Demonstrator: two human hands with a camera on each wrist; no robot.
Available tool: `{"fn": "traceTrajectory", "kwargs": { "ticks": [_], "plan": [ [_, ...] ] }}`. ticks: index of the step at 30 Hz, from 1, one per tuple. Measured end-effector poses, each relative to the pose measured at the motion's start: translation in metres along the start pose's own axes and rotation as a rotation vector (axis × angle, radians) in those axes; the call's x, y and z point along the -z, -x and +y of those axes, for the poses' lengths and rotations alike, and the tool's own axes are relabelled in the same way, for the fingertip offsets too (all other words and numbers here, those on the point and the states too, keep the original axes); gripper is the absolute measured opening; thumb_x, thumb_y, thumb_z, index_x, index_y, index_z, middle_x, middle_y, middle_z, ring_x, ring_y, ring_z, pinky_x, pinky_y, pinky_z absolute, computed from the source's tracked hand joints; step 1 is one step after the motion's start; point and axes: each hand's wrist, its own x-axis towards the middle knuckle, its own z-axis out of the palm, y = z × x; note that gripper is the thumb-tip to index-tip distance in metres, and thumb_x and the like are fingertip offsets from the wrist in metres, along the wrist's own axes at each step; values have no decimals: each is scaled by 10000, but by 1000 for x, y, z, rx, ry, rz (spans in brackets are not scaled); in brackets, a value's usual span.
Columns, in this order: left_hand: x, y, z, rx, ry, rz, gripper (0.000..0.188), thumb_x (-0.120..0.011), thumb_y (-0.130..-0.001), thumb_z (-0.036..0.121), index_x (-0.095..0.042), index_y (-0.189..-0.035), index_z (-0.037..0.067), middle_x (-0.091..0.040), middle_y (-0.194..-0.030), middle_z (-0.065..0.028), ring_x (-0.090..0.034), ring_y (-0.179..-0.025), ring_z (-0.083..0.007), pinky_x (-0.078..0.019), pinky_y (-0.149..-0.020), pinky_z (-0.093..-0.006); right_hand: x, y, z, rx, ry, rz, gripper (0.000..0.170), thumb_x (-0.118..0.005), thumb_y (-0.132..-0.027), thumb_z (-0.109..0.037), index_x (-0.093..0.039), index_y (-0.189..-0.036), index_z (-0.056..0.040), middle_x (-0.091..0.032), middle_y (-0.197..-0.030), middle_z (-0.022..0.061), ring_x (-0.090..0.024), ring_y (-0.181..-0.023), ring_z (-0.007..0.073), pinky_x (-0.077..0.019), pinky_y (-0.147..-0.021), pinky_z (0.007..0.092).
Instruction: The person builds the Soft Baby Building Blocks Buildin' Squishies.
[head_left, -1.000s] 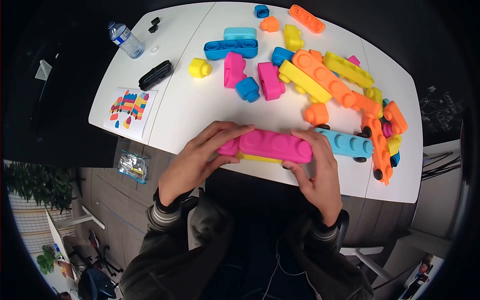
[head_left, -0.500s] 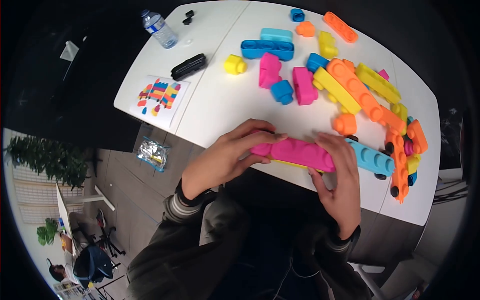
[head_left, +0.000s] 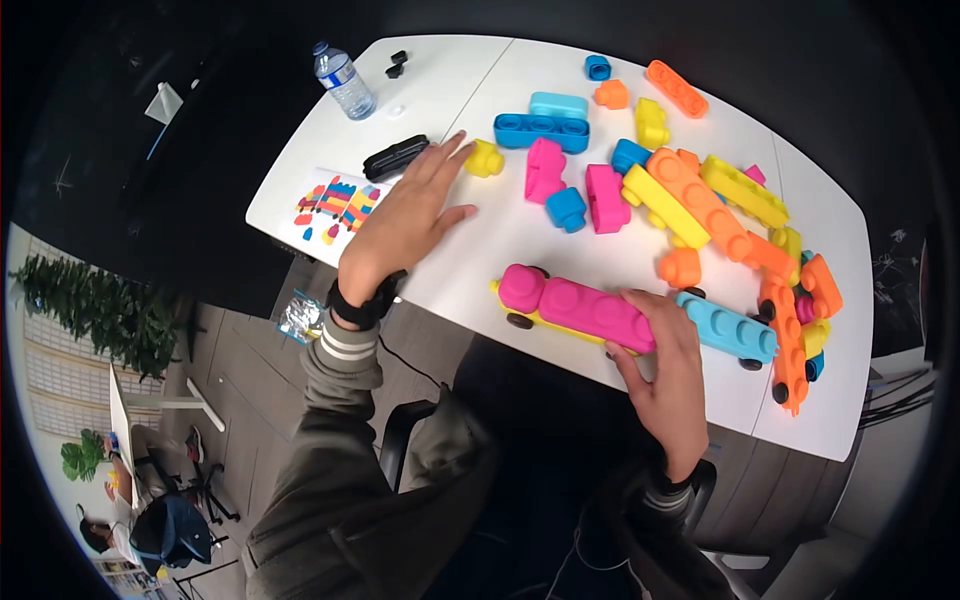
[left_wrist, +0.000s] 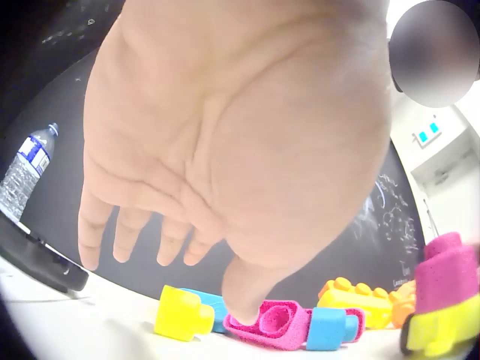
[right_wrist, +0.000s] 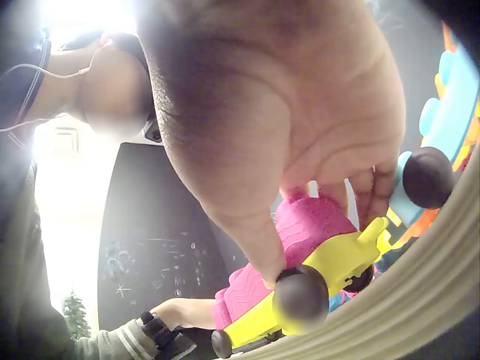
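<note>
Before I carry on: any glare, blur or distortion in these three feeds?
Head: dark rounded corners; wide-angle distortion seems to bow the edges of the white tabletop. Left wrist: bright far right, oval blur at upper right. Right wrist: glare at upper left, right hand partly shaded, blur over part of the round black wheel on the yellow plastic base.

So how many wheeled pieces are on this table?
3 visible: a yellow one under the pink blocks the right hand holds, a light-blue one right of it, and an orange one beyond that. The block pile may hide more.
</note>
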Motion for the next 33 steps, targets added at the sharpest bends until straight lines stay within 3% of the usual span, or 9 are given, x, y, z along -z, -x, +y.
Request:
{"fn": "traceTrajectory", "kwargs": {
  "ticks": [6, 7, 11, 19, 22, 24, 26, 28, 33],
  "plan": [
    [7, -28, 7, 251, 51, -156, 835, -776, -1104, 277, -371, -1823, 149, -623, -1566, -238, -639, -1439, -450, -547, -1195, -513, -1, 2, 2, 7, -37, 27, 550, -878, -978, -103, -699, -1495, -48, -739, -1428, 200, -659, -1360, 446, -484, -1195, 516],
    [-9, -26, -15, 90, -21, -43, 774, -815, -1067, 246, -477, -1759, 164, -656, -1443, -207, -696, -1315, -422, -588, -1083, -510, -2, 2, 3, 10, -44, 26, 547, -877, -981, -107, -700, -1496, -53, -740, -1429, 195, -659, -1362, 442, -484, -1193, 512],
    [-7, -32, 2, 138, -66, 70, 510, -874, -999, 177, -632, -1435, 69, -685, -1396, -191, -729, -1256, -424, -599, -1054, -497, -1, 3, 2, 16, -44, 31, 540, -872, -988, -113, -703, -1498, -66, -744, -1429, 177, -658, -1368, 426, -483, -1189, 502],
    [18, -18, 39, 109, 112, -28, 502, -739, -1066, 48, -600, -1549, 57, -669, -1466, -218, -752, -1239, -430, -616, -1066, -474, -2, 4, 3, 16, -51, 31, 531, -868, -990, -109, -703, -1494, -71, -741, -1421, 167, -654, -1364, 415, -482, -1185, 502],
    [25, -1, 63, 54, 388, 15, 549, -704, -1078, 33, -572, -1611, 53, -684, -1400, -168, -736, -1339, -334, -610, -1039, -451, -2, 3, 3, 8, -52, 21, 531, -869, -988, -108, -703, -1491, -65, -738, -1420, 174, -652, -1365, 422, -481, -1185, 504],
    [22, 12, 80, 4, 868, -2, 527, -662, -1091, -8, -566, -1603, 73, -634, -1534, -209, -727, -1352, -330, -588, -1223, -502, -3, 4, 3, 3, -63, 5, 532, -870, -987, -107, -703, -1489, -61, -737, -1420, 179, -650, -1366, 427, -479, -1187, 505],
    [18, 20, 96, -108, 791, -13, 672, -665, -932, -172, -552, -1564, 26, -656, -1526, -190, -678, -1470, -340, -522, -1280, -479, -4, 3, 5, 7, -67, 7, 534, -872, -984, -107, -703, -1488, -54, -732, -1420, 189, -646, -1365, 443, -475, -1196, 511],
    [11, 23, 99, -215, 711, -93, 611, -814, -951, -65, -627, -1524, 35, -660, -1531, -185, -716, -1393, -367, -623, -1178, -487, -5, 2, 4, 13, -60, -4, 536, -872, -984, -108, -702, -1489, -51, -731, -1422, 193, -646, -1362, 448, -473, -1201, 514],
    [2, 30, 110, -222, 644, -83, 547, -853, -984, 36, -712, -1507, 115, -685, -1506, -147, -768, -1256, -393, -699, -1010, -467, -5, 3, 2, -3, -57, -6, 539, -868, -983, -101, -696, -1491, -43, -727, -1427, 200, -645, -1362, 455, -466, -1214, 518]
  ]
}}
